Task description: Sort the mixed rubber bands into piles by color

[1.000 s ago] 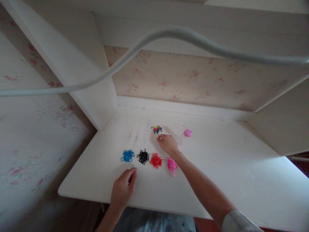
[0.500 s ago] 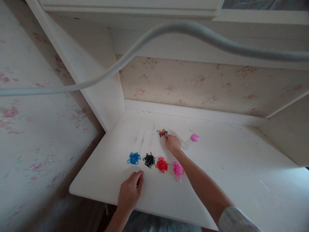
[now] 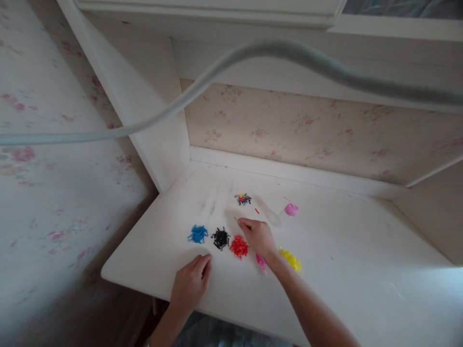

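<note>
My right hand [image 3: 256, 236] is closed in a pinch above the white table, just beyond the red pile. A tiny slim piece [image 3: 236, 219] juts from its fingertips; its kind is too small to tell. Small elongated pieces lie sorted by colour in a row: a blue pile [image 3: 197, 234], a black pile [image 3: 220, 238], a red pile [image 3: 238, 246], a pink pile [image 3: 261, 264] partly covered by my right wrist, and a yellow pile [image 3: 290, 259]. Farther back sits a mixed-colour pile [image 3: 243, 199], with one loose red piece [image 3: 257, 211] near it. My left hand [image 3: 191, 282] rests curled near the front edge, its fingertips hidden.
A clear container [image 3: 272, 217] lies beside a pink object [image 3: 291, 209] right of the mixed pile. Across the upper view runs a thick white cable [image 3: 159, 118]. A side panel [image 3: 148, 111] and flowered wall [image 3: 289, 123] bound the white table [image 3: 347, 289].
My right hand has drawn back from the mixed pile toward the red one, a tiny piece at its fingertips. The loose red piece and yellow pile have come into sight. My left hand stays near its place.
</note>
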Demonstrator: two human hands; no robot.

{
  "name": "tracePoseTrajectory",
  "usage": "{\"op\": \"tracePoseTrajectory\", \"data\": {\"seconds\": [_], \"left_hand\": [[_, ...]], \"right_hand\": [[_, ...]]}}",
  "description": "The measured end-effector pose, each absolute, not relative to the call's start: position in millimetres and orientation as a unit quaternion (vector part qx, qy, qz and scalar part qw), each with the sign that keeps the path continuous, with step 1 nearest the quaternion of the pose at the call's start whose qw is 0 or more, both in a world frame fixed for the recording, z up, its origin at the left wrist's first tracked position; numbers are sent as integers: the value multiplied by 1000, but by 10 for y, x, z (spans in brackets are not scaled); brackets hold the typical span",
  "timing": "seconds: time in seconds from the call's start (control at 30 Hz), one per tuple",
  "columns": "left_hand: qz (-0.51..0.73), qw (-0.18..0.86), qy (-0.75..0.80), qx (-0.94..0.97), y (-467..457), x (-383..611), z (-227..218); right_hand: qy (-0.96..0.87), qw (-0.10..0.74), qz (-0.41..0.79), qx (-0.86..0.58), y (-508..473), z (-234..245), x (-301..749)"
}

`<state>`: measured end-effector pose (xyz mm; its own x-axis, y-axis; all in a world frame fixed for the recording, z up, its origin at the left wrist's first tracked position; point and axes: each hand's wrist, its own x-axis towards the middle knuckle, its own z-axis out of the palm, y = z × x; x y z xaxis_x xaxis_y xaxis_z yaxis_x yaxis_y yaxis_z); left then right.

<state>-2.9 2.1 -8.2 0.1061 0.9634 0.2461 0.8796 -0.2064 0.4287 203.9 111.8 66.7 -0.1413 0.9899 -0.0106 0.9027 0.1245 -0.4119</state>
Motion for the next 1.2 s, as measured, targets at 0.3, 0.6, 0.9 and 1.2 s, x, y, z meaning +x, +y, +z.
{"op": "tracePoseTrajectory", "data": {"seconds": [0.3, 0.6, 0.9, 1.2], "left_hand": [[221, 75, 625, 745, 16, -4, -24], [210, 69, 622, 752, 27, 2, -15], [228, 111, 619, 743, 23, -3, 22], [226, 126, 615, 745, 511, 300, 446]], "right_hand": [[-816, 71, 135, -557, 827, 649, 1710], [-810, 104, 155, -556, 761, 683, 1781], [-705, 298, 253, -592, 163, 513, 2339], [-507, 367, 267, -733, -457, -136, 3037]]}}
